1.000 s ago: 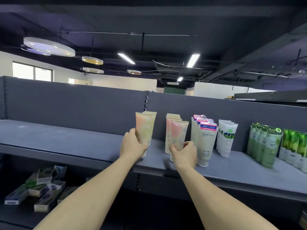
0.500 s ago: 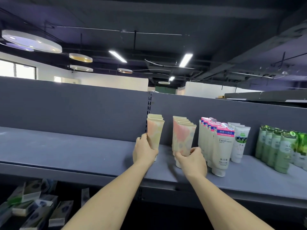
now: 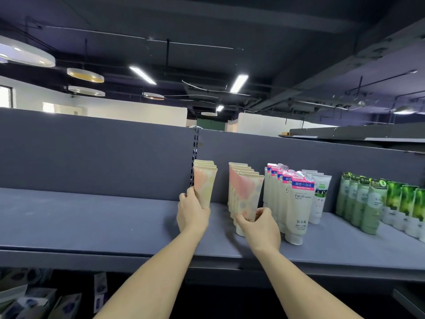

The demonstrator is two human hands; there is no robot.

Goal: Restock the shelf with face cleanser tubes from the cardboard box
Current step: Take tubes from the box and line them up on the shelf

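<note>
Two rows of pastel pink-and-yellow cleanser tubes stand cap-down on the grey shelf (image 3: 92,222). My left hand (image 3: 192,215) grips the lower part of the left row of tubes (image 3: 204,183), which stands near the back panel. My right hand (image 3: 258,227) pinches the front tube of the right row (image 3: 247,192) near its cap. The cardboard box is out of view.
To the right stand white "Facial" tubes with pink tops (image 3: 296,203), white tubes with a green picture (image 3: 320,194) and green tubes (image 3: 370,203). The shelf's left half is bare. Small boxes (image 3: 27,298) lie on the lower shelf at bottom left.
My left hand has pushed its tubes back toward the rear panel. My right hand stays at the base of the right row. The view has shifted, so the tubes sit further right.
</note>
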